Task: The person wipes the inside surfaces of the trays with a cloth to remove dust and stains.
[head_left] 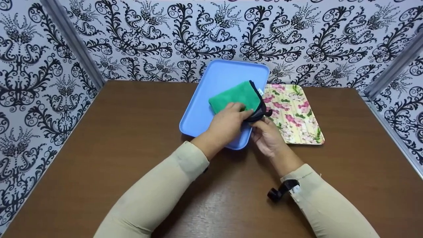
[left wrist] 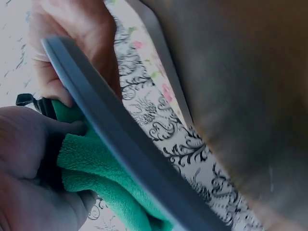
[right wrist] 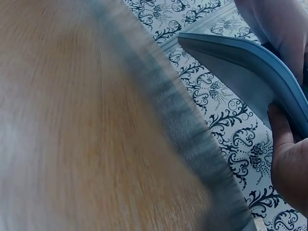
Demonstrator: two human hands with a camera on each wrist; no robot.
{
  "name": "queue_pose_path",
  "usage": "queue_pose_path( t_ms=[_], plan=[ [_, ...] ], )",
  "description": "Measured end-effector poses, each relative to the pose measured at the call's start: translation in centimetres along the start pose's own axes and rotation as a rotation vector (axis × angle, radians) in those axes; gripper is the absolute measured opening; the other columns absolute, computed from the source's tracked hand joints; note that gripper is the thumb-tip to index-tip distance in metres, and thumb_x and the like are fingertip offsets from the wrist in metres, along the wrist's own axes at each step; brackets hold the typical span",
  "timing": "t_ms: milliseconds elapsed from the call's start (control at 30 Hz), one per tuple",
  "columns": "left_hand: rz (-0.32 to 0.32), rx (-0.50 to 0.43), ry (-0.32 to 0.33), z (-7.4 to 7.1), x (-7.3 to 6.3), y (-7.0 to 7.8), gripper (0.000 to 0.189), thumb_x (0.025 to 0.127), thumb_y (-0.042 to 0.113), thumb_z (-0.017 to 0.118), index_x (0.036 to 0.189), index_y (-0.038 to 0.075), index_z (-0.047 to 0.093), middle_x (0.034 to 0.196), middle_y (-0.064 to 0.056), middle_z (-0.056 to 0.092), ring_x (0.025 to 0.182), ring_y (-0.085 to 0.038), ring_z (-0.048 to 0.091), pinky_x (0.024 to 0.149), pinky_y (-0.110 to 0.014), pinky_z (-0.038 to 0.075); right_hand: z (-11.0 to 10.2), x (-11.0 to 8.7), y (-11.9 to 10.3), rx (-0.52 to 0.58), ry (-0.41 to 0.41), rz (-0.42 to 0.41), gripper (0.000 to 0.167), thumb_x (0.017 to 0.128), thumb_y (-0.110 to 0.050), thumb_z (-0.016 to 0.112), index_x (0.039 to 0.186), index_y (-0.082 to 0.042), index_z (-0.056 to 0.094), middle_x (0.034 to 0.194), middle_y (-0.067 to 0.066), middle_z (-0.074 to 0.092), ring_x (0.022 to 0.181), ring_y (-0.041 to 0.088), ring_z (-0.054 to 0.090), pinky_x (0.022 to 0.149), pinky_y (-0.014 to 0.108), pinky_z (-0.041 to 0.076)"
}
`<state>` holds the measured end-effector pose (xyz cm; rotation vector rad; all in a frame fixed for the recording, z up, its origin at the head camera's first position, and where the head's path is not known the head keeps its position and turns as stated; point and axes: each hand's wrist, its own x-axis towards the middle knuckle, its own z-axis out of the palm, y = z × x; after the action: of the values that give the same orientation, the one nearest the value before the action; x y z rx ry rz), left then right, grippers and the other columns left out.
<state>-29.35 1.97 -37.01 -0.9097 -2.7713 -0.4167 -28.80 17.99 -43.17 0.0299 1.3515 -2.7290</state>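
Above the bench point(head_left: 115, 132), the right hand point(head_left: 267, 137) is gripping the blue tray point(head_left: 224, 72) at its near right edge, fingers curling round the rim. The left hand point(head_left: 228, 122) is pinching the folded green cloth point(head_left: 236, 95), fingers nearly closed, over the tray's face. The floral tray point(head_left: 297, 122) is lying just beside. Risk: only one edge seems to be bearing the load, so hard pressing could be twisting the tray loose.

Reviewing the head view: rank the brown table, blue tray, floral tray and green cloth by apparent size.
Largest to smallest:
1. Brown table
2. Blue tray
3. Floral tray, partly hidden
4. Green cloth, partly covered
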Motion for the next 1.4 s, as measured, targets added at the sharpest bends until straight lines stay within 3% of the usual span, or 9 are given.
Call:
queue_pose_path(
  t_ms=[200, 300, 533, 700, 967, 1200, 1400],
  plan=[
    [0.066, 0.177, -0.054, -0.7, 0.4, -0.4, 0.044, 0.106, 0.011, 0.048, 0.148, 0.022, 0.06, 0.161, -0.005, 0.048, 0.15, -0.025, 0.045, 0.12, -0.043, 0.043, 0.2, -0.1, 0.0, 0.022, -0.023, -0.017, 0.039, 0.096, 0.013, 0.041, 0.11, -0.007, 0.07, 0.108, 0.004, 0.077, 0.098, 0.013, 0.074, 0.087, 0.026, 0.06],
    [0.087, 0.23, -0.084, -1.0, 0.5, -0.8, 0.044, 0.108, 0.012, 0.046, 0.149, 0.021, 0.058, 0.162, -0.004, 0.047, 0.152, -0.023, 0.042, 0.124, -0.044, 0.037, 0.1, 0.0, 0.0, 0.034, -0.031, -0.026, 0.039, 0.096, 0.014, 0.041, 0.11, -0.007, 0.071, 0.108, 0.004, 0.077, 0.099, 0.013, 0.074, 0.087, 0.025, 0.059],
    [0.103, 0.262, -0.114, -1.7, 0.5, -2.1, 0.045, 0.107, 0.008, 0.047, 0.15, 0.016, 0.056, 0.162, -0.008, 0.046, 0.152, -0.027, 0.043, 0.124, -0.045, 0.037, 0.0, -0.1, 0.1, 0.009, -0.046, -0.019, 0.034, 0.097, 0.013, 0.041, 0.107, -0.004, 0.069, 0.102, 0.005, 0.076, 0.093, 0.015, 0.075, 0.083, 0.026, 0.062],
    [0.107, 0.271, -0.097, -2.0, 0.6, -3.6, 0.044, 0.107, 0.007, 0.047, 0.149, 0.014, 0.057, 0.16, -0.011, 0.049, 0.15, -0.03, 0.045, 0.122, -0.047, 0.04, 0.0, 0.0, 0.2, -0.028, -0.069, -0.021, 0.034, 0.098, 0.01, 0.041, 0.116, -0.004, 0.066, 0.101, 0.006, 0.076, 0.091, 0.015, 0.074, 0.081, 0.028, 0.062],
    [0.05, 0.302, -0.088, -1.5, 0.8, -6.2, 0.045, 0.108, 0.009, 0.043, 0.152, 0.015, 0.054, 0.161, -0.01, 0.048, 0.151, -0.029, 0.044, 0.121, -0.047, 0.041, -0.1, 0.0, 0.3, -0.044, -0.041, -0.024, 0.04, 0.097, 0.01, 0.041, 0.135, 0.005, 0.054, 0.104, 0.008, 0.076, 0.093, 0.015, 0.073, 0.083, 0.027, 0.062],
    [0.023, 0.347, -0.07, -1.2, 0.9, -7.7, 0.046, 0.107, 0.008, 0.043, 0.151, 0.015, 0.056, 0.159, -0.009, 0.051, 0.149, -0.029, 0.046, 0.119, -0.046, 0.043, 0.0, 0.0, 0.5, -0.056, -0.015, -0.026, 0.038, 0.097, 0.01, 0.041, 0.131, 0.005, 0.055, 0.105, 0.007, 0.076, 0.093, 0.014, 0.073, 0.082, 0.027, 0.061],
    [-0.021, 0.384, -0.109, -1.5, 1.1, -8.9, 0.047, 0.108, 0.008, 0.041, 0.154, 0.015, 0.052, 0.161, -0.01, 0.049, 0.151, -0.03, 0.043, 0.122, -0.045, 0.04, -0.1, 0.0, 0.4, -0.069, -0.031, -0.012, 0.04, 0.098, 0.009, 0.041, 0.136, 0.005, 0.053, 0.107, 0.005, 0.077, 0.093, 0.014, 0.073, 0.084, 0.027, 0.061]
  ],
)
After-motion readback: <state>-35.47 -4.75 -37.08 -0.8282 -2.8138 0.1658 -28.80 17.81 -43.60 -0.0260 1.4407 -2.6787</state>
